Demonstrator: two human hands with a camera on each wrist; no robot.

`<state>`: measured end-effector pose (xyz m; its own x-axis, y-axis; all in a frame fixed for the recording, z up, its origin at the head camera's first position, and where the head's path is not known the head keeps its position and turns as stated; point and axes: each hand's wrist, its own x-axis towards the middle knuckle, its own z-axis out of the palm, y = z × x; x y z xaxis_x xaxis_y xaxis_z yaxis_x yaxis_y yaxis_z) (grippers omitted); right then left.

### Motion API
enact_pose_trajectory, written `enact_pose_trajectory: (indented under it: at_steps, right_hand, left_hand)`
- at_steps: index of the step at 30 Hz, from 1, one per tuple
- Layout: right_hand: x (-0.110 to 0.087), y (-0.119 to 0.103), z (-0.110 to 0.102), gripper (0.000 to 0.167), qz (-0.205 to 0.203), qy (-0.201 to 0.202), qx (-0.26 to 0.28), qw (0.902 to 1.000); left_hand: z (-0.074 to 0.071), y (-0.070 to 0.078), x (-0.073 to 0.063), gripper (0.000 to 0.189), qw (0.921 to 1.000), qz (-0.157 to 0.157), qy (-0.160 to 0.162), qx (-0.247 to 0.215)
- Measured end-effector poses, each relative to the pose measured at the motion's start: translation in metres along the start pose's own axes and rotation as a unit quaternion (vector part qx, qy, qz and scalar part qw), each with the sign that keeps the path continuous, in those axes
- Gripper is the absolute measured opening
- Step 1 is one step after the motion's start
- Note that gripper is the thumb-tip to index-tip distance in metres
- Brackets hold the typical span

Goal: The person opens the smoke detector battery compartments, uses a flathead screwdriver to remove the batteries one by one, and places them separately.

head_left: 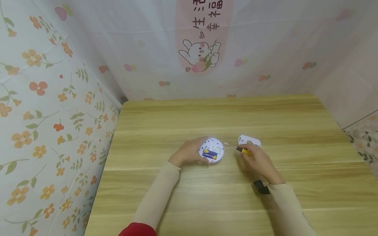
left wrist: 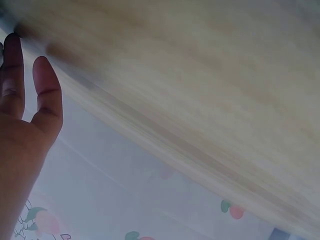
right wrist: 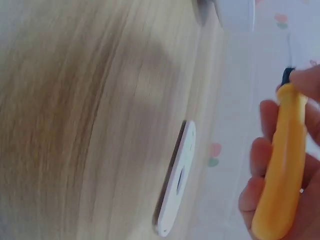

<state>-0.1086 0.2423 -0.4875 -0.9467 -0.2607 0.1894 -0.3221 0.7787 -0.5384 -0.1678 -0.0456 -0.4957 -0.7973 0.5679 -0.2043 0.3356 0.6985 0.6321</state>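
Holding a glossy yellow-handled screwdriver (head_left: 245, 151) in the right hand (head_left: 258, 162), right of the round white plastic device (head_left: 213, 143); gripping that smooth-rimmed device with the left hand (head_left: 190, 151), on or just over the wood-grained tabletop (head_left: 206, 200). Probably preparing screwdriver work around the exposed battery (head_left: 209, 154); likely calls for guiding the tip in. Farther right of the device, can see a thin flat mounting plate (head_left: 247, 139).

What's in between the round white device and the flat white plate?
In the head view, the metal shaft of the screwdriver shows between the round white device and the flat white plate, with bare wooden tabletop around it.
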Motion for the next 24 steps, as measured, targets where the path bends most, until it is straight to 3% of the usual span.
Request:
enact_pose_trajectory:
  at_steps: [16, 24]
  right_hand:
    - [-0.001, 0.010, 0.015, 0.023, 0.081, 0.042, -0.024, 0.9956]
    - [-0.001, 0.008, 0.016, 0.026, 0.113, 0.016, -0.029, 0.9931]
  left_hand:
    - [0.002, 0.001, 0.001, 0.111, 1.0000, -0.005, 0.006, 0.003]
    - [0.003, 0.002, 0.002, 0.111, 0.9998, -0.016, 0.005, 0.006]
